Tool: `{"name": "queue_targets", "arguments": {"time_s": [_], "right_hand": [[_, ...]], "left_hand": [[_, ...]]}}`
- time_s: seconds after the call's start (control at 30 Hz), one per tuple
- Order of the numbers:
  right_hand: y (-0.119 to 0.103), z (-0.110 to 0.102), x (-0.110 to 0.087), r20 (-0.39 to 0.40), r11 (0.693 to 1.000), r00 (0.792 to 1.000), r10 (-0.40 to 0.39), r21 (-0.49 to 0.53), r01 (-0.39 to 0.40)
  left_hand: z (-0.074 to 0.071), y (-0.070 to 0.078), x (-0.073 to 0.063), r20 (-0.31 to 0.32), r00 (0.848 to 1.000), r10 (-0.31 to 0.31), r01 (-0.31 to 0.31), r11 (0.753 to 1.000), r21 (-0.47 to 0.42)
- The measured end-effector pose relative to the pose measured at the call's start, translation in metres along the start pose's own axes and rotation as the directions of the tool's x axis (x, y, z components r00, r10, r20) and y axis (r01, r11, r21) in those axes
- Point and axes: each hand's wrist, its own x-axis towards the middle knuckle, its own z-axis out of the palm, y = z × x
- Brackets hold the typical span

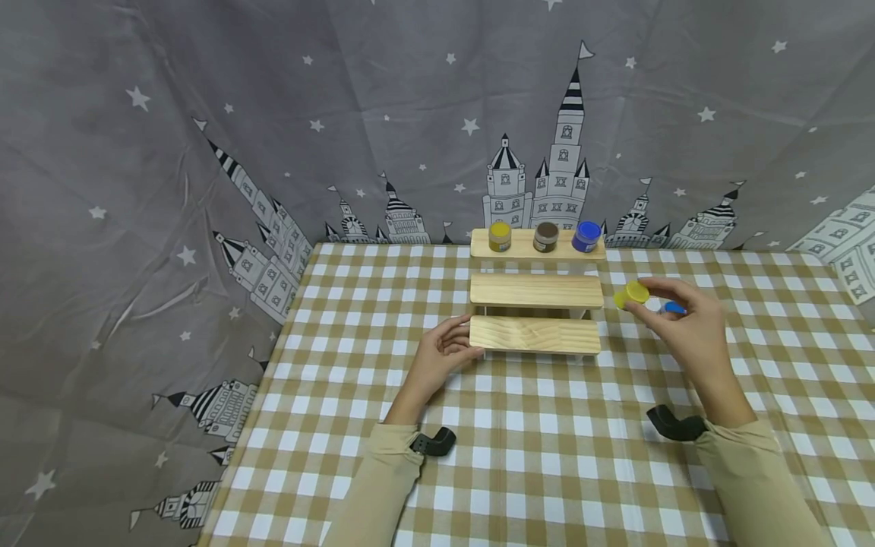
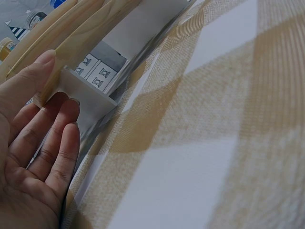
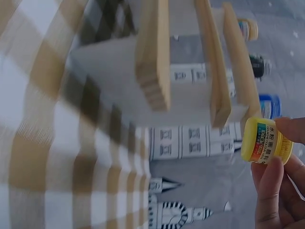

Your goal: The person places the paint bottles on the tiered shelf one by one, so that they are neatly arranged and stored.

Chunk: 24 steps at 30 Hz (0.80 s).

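Observation:
A three-step wooden rack (image 1: pixel 536 291) stands on the checked table. Its top step carries a yellow jar (image 1: pixel 500 236), a brown jar (image 1: pixel 545 236) and a blue jar (image 1: pixel 586 235). My left hand (image 1: pixel 447 351) rests with straight fingers against the left end of the lowest step (image 2: pixel 76 86). My right hand (image 1: pixel 683 323) pinches a small yellow paint jar (image 1: pixel 631 294) in the air just right of the rack; the right wrist view shows the yellow paint jar (image 3: pixel 265 141) with its printed label between thumb and fingers. A blue-lidded jar (image 1: pixel 673 308) sits behind that hand, mostly hidden.
The beige-and-white checked tablecloth (image 1: pixel 547 456) covers the table. A grey backdrop printed with castles and stars (image 1: pixel 410 114) hangs behind and to the left. The table's left edge runs near my left forearm.

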Motion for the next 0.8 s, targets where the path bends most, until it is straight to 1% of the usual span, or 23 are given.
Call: {"name": "queue_targets", "arguments": {"time_s": [0.2,0.37,0.6,0.7,0.8], "right_hand": [[-0.019,0.017,0.005,0.073,0.998,0.995,-0.063,0.017,0.062],[-0.036,0.030,0.009,0.151,0.995,0.983,-0.102,0.025,0.099],[-0.051,0.044,0.015,0.236,0.995,0.967,-0.100,0.027,0.096],[-0.056,0.050,0.019,0.269,0.993,0.956,-0.117,0.057,0.105],[-0.061,0.057,0.022,0.294,0.992,0.948,-0.125,0.057,0.113]], "left_hand": [[0.000,0.001,-0.001,-0.004,1.000,0.004,-0.004,1.000,-0.002],[0.000,0.001,-0.001,-0.004,1.000,0.003,-0.003,1.000,-0.005],[0.000,0.000,0.000,0.001,1.000,-0.005,0.005,1.000,-0.019],[0.000,0.001,0.000,0.004,1.000,-0.004,0.004,1.000,-0.016],[-0.001,0.000,0.000,0.003,1.000,-0.006,0.006,1.000,-0.015]]}}
